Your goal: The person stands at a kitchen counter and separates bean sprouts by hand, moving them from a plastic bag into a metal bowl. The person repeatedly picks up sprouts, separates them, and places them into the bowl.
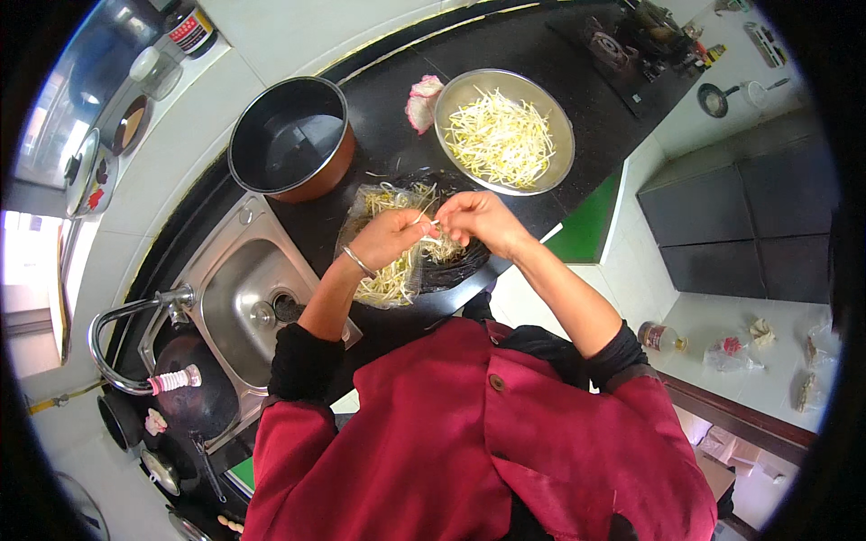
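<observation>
My left hand [392,237], with a silver bangle at the wrist, pinches a few bean sprouts [427,228] between thumb and fingers. Close against it, my right hand [482,222] has its thumb and fingertips on the end of the same sprouts. Both hands hover over a clear plastic bag of bean sprouts [389,284]. To the bag's right lies a black plastic bag [467,267] with thin root trimmings [443,249] on it, partly hidden by my hands. Beyond them, a steel bowl [563,145] holds a heap of pale sprouts [500,138].
A dark-lined pot [291,142] stands at the back left, beside a pink-edged cloth [424,103]. On my left are a steel sink [237,304], a curved faucet [101,338] and a wok [196,385]. A gas stove [609,51] is at the far right of the black counter [399,74].
</observation>
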Motion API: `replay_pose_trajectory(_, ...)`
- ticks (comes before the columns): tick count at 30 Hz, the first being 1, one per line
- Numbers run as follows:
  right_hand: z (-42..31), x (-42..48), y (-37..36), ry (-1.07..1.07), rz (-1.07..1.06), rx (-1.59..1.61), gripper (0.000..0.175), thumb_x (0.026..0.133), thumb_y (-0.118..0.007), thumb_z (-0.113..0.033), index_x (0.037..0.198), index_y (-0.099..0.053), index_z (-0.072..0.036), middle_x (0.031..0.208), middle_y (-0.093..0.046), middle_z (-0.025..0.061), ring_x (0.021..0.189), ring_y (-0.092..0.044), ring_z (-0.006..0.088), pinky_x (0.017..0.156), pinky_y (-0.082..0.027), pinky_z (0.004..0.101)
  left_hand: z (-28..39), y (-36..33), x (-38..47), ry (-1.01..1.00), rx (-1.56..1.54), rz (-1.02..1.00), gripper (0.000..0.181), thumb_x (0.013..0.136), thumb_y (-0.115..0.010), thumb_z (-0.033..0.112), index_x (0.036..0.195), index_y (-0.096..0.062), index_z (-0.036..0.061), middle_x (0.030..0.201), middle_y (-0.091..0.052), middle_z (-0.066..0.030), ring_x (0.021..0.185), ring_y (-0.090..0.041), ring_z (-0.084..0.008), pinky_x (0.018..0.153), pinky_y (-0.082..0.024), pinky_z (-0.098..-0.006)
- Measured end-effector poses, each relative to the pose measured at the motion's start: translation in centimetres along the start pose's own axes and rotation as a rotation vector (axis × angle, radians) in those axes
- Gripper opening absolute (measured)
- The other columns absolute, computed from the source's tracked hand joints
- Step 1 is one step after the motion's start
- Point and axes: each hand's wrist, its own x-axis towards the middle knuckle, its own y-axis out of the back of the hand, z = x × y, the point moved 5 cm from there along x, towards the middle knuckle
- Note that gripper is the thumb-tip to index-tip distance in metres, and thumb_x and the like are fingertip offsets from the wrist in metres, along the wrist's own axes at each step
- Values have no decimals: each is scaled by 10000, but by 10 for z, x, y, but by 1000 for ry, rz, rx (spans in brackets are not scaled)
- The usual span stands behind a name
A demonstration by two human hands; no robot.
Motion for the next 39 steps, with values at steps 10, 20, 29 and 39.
replay_pose_trajectory(10,-46,-28,-18,847,99,-984,116,722,-624,-101,825,-616,-49,726,-560,93,684,-586,272,594,-488,341,11,-15,17,-2,47,-223,221,883,-493,180,1032,-585,45,762,-508,67,666,-411,-27,578,-351,-185)
replay_pose_trajectory(20,-30,-16,0,531,75,-606,115,738,-621,-71,849,-601,-46,712,-578,21,580,-567,138,523,-472,271,6,-17,15,196,-267,-369,206,883,-510,218,1001,-557,56,677,-450,65,519,-353,-3,427,-239,-140)
replay_pose_trajectory(29,49,-1,40,74,252,-573,80,760,-597,-31,835,-614,-11,729,-601,9,634,-551,83,597,-461,217,19,4,62,112,-658,-159,263,911,-459,190,1055,-534,-17,644,-435,47,462,-358,-5,380,-268,-139)
replay_pose_trajectory(39,53,1,15,309,295,-1367,185,748,-596,-224,858,-651,-85,843,-602,111,826,-547,280,762,-415,383,73,20,131,-413,945,485,382,777,-579,312,1063,-535,63,996,-568,-167,955,-537,-338,818,-429,-384)
